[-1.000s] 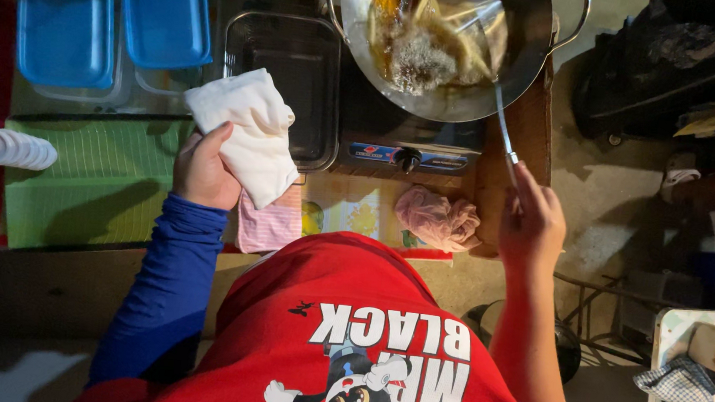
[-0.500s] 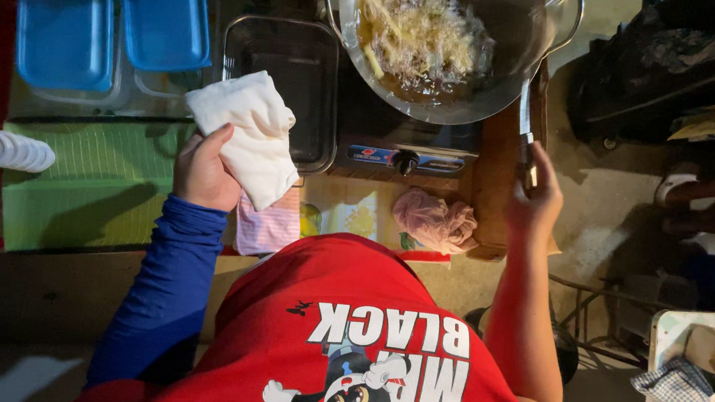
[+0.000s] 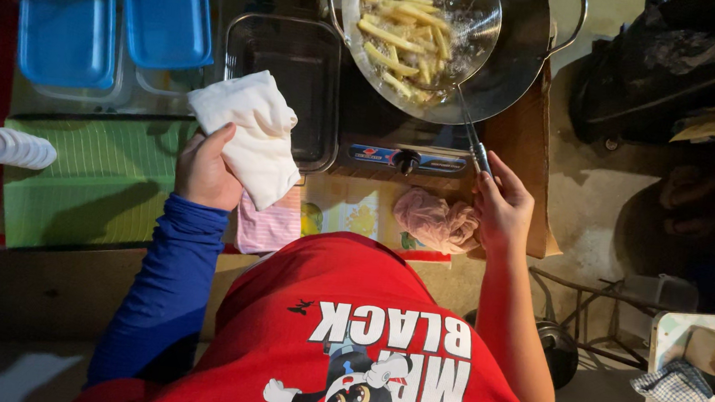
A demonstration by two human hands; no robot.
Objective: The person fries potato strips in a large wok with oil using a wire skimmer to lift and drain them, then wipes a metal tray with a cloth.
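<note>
The right hand [image 3: 504, 208] reaches forward with the forearm bare, fingers curled tight around the thin metal handle of a wire skimmer [image 3: 431, 29]. The handle runs up and away from the hand to the skimmer's round mesh bowl, which sits inside a large metal wok [image 3: 520, 59] and carries pale yellow fries [image 3: 400, 35] amid bubbling oil. The wok rests on a small gas stove [image 3: 406, 155] at the far edge of the table [image 3: 521, 138], just ahead of the hand. The left hand [image 3: 203, 173], its arm in a blue sleeve, is raised over the table and closed around a crumpled white cloth [image 3: 246, 133], which drapes out over the thumb side. Just beyond the cloth lies a dark rectangular metal tray [image 3: 288, 63]; further left are two blue-lidded containers [image 3: 113, 20] and a green mat [image 3: 89, 179]. A pink crumpled bag [image 3: 436, 220] lies just beside the right hand.
</note>
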